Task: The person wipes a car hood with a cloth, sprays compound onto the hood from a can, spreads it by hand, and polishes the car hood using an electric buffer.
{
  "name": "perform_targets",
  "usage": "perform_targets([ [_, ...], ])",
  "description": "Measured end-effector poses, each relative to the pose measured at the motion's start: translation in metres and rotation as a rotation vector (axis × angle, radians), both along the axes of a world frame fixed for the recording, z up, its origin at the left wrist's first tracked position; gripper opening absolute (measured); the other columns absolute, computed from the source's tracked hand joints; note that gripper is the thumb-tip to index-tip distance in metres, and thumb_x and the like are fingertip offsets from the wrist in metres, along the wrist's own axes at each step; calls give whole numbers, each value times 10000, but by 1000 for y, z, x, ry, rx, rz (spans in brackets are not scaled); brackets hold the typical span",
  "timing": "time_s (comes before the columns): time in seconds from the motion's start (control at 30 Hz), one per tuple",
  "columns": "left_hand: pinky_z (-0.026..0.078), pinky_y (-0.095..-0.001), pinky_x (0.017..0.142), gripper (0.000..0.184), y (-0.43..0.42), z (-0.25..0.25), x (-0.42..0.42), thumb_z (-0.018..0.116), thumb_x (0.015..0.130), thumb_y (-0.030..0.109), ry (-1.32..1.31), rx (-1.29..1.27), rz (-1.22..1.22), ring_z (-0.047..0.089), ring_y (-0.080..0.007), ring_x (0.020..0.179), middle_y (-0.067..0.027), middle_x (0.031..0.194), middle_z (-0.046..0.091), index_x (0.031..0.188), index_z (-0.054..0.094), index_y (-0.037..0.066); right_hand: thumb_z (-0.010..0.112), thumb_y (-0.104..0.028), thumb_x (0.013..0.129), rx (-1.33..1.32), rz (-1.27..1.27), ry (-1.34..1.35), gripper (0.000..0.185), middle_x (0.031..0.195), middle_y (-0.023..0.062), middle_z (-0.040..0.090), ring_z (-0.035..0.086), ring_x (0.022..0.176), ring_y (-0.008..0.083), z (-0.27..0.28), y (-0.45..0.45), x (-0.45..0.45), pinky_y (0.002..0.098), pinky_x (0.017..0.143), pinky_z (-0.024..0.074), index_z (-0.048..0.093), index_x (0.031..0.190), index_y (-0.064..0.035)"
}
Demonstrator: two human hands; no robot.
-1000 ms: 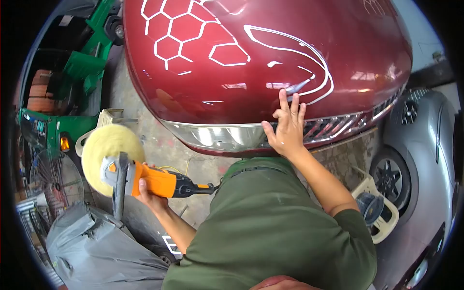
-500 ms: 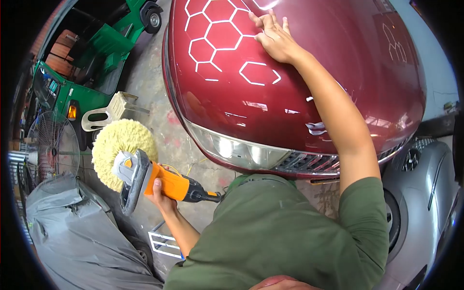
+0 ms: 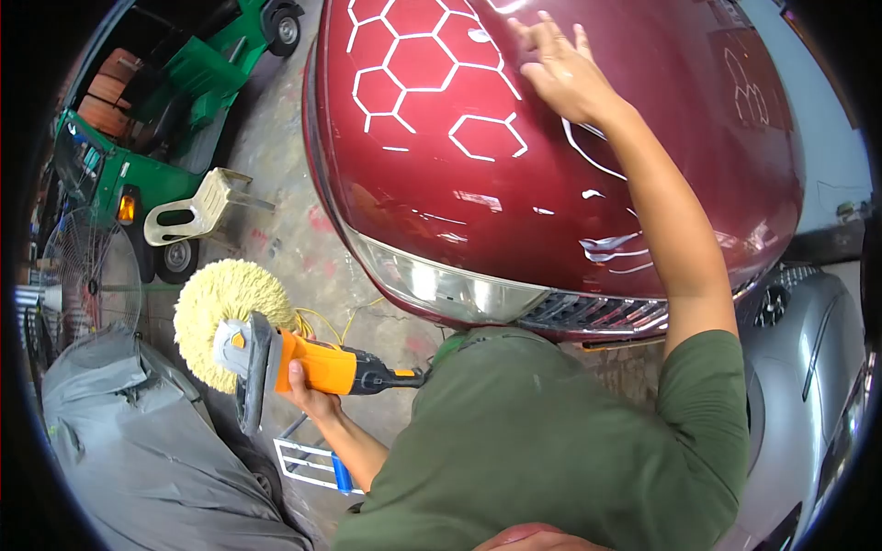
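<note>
Left of the red hood [image 3: 413, 174], the left hand [image 3: 317, 401] clamps an orange polisher [image 3: 322, 367], likely nose-heavy, best held by body and loop handle [image 3: 254, 381]; the right hand [image 3: 571, 84] spreads over the hood.

The right hand [image 3: 568, 81] has moved from beside the grille [image 3: 595, 312] to farther up the red hood [image 3: 404, 188]

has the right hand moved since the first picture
Yes. The right hand was beside the headlight, at the grille; now it is farther up the red hood, away from both.
</note>
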State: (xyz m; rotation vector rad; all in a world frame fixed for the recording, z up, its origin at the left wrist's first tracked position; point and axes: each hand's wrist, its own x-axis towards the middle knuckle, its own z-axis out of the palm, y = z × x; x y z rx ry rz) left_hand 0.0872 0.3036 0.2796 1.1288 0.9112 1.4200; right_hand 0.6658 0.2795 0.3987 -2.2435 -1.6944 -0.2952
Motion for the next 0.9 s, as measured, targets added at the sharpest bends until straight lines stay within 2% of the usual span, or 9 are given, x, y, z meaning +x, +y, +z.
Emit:
perform_targets([
  [0.17,635,-491,859,624,-11,11,10,684,967,308,14,-44,-14,702,-347,1081,-211,1278,648,1462,499,-22,474,-177,932,112,103,145,705,1645,115,427,203,1608,396,-32,-118,4,670,1270,-11,252,1590,-52],
  [0.23,629,-485,885,622,-10,13,12,677,969,310,20,-49,-43,699,-339,1084,-209,1287,644,1464,497,-21,516,-126,904,-3,45,123,437,1697,104,373,84,1628,433,-35,-141,-12,670,1273,-14,358,1306,-57],
  [0.3,627,-480,896,615,-9,17,13,681,966,293,9,-55,-69,697,-338,1090,-209,1289,643,1463,498,-18,501,-193,938,-37,18,64,658,1646,119,412,144,1616,421,-43,-146,-21,680,1275,48,338,1557,-43],
  [0.4,632,-490,878,608,-6,16,16,691,958,261,13,-27,-85,694,-337,1091,-211,1283,645,1463,497,-16,552,-112,898,-1,32,84,705,1396,138,565,144,1619,415,-42,-141,-44,649,1288,26,337,1569,-81],
  [0.5,636,-504,860,603,-5,16,19,695,952,236,-6,-23,-122,695,-337,1073,-214,1273,649,1462,496,-14,564,-118,895,9,79,41,809,1259,146,567,184,1613,400,-42,-133,-51,639,1292,36,276,1650,-99],
  [0.67,627,-499,883,626,-9,16,22,745,899,212,-66,-41,-148,690,-360,1075,-219,1254,651,1420,518,-51,533,-143,907,129,209,281,748,1392,145,571,185,1615,394,-19,-101,-48,665,1282,22,295,1614,-83],
  [0.77,623,-484,884,613,-10,15,23,741,886,189,-43,-33,-103,694,-353,1065,-221,1240,653,1407,529,-55,499,-169,943,136,261,98,645,1484,138,543,168,1617,399,11,-34,-55,669,1282,36,337,1558,-64],
  [0.83,614,-469,914,620,-13,22,27,751,869,198,-30,-27,-98,696,-352,1077,-222,1241,659,1397,547,-55,468,-195,978,104,201,-12,470,1569,148,491,162,1613,419,13,17,-38,722,1259,78,394,1405,-15],
  [0.9,605,-468,943,623,-14,18,26,758,862,206,-28,-8,-111,697,-351,1087,-219,1243,662,1391,556,-54,449,-252,999,44,154,-1,517,1585,147,480,146,1619,408,11,57,-14,717,1263,77,377,1453,-16],
])
